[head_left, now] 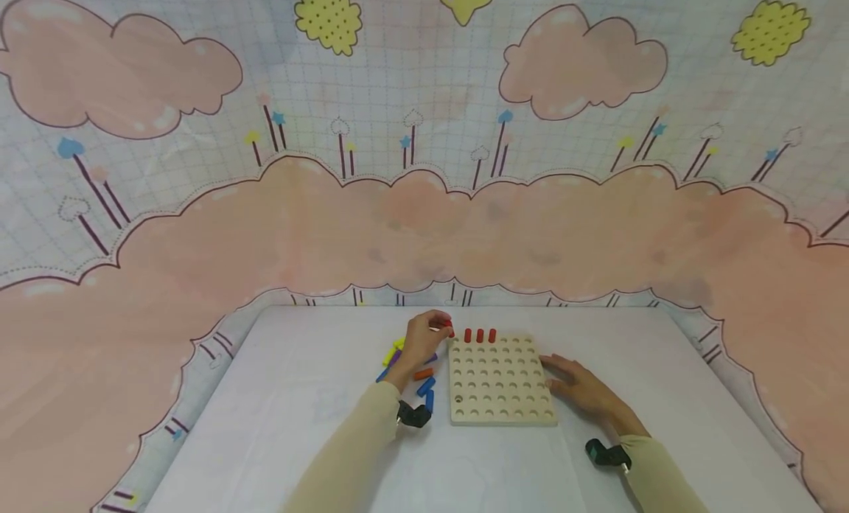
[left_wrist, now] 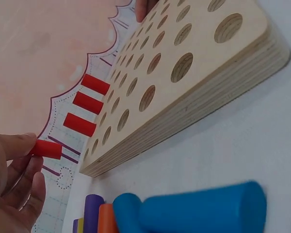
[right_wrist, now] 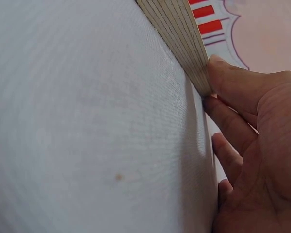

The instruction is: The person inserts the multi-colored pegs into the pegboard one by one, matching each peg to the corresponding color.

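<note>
A red peg (left_wrist: 46, 149) is pinched in the fingertips of the left hand (head_left: 421, 343), just beside the far left corner of the wooden peg board (head_left: 502, 380). The board's right edge is touched by the flat, relaxed right hand (head_left: 580, 385). Three red pegs (head_left: 480, 335) are seated upright in the far row. Loose coloured pegs (head_left: 424, 384) are scattered left of the board on the white table (head_left: 305, 395).

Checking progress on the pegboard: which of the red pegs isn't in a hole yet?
The red peg pinched in the left hand; the other three red pegs stand in the board.
</note>
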Motion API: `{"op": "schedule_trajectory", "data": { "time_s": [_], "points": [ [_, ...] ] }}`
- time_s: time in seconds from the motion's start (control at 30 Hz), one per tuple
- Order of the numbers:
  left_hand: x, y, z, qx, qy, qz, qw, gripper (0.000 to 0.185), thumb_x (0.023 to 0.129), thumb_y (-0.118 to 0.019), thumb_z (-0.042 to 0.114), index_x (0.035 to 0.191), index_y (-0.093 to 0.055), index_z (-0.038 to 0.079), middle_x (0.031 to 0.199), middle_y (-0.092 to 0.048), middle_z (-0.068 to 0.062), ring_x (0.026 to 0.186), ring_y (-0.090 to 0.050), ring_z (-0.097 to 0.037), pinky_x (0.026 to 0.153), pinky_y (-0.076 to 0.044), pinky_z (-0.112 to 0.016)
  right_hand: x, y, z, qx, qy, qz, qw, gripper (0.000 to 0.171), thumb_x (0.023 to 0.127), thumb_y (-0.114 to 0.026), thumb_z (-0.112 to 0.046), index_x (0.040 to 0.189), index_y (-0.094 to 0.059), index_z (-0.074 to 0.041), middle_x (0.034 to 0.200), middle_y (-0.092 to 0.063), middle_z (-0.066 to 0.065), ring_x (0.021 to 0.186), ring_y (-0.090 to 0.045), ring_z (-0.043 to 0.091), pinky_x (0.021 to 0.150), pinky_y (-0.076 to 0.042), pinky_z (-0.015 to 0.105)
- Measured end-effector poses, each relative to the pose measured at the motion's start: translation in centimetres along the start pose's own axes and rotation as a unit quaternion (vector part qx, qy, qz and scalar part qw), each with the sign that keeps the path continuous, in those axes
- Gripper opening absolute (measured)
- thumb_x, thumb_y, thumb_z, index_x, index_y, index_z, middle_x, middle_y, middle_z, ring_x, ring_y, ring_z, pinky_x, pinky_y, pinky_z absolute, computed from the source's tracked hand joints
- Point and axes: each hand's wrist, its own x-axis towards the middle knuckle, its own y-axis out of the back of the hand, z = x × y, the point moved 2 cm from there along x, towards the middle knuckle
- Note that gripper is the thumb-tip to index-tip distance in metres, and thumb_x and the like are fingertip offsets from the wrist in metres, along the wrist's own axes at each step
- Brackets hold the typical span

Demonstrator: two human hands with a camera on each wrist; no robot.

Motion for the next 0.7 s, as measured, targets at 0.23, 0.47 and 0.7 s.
{"op": "schedule_trajectory", "data": {
  "time_s": [0.23, 0.47, 0.7],
  "points": [
    [0.4, -1.2, -0.6, 0.022, 0.008, -0.002, 0.9997, 0.018, 0.089, -0.07, 0.006, 0.107, -0.069, 0.004, 0.097, -0.071, -0.007, 0.091, -0.064, -0.019, 0.086, -0.055, -0.035, -0.2, -0.1, -0.2, -0.004, 0.006, 0.003, 1.0, 0.058, 0.094, -0.062, -0.041, 0.147, -0.046, -0.022, 0.161, -0.026, 0.018, 0.149, -0.014, 0.046, 0.115, -0.008, 0.069],
    [0.6, -1.8, -1.0, 0.038, 0.027, -0.004, 0.9989, 0.017, 0.089, -0.07, 0.007, 0.106, -0.07, 0.007, 0.098, -0.071, -0.005, 0.092, -0.064, -0.019, 0.085, -0.055, -0.033, -0.1, 0.0, -0.3, -0.017, 0.007, 0.004, 1.0, 0.058, 0.094, -0.061, -0.041, 0.147, -0.046, -0.021, 0.16, -0.028, 0.019, 0.148, -0.015, 0.047, 0.114, -0.011, 0.07],
    [0.9, -1.8, -0.9, 0.05, 0.017, -0.012, 0.9986, 0.018, 0.089, -0.07, 0.008, 0.107, -0.071, 0.006, 0.098, -0.072, -0.005, 0.089, -0.064, -0.018, 0.084, -0.055, -0.032, -0.1, 0.1, -0.3, -0.015, 0.008, 0.008, 1.0, 0.058, 0.094, -0.062, -0.041, 0.147, -0.046, -0.021, 0.16, -0.027, 0.019, 0.148, -0.014, 0.047, 0.114, -0.01, 0.07]
  ]
}}
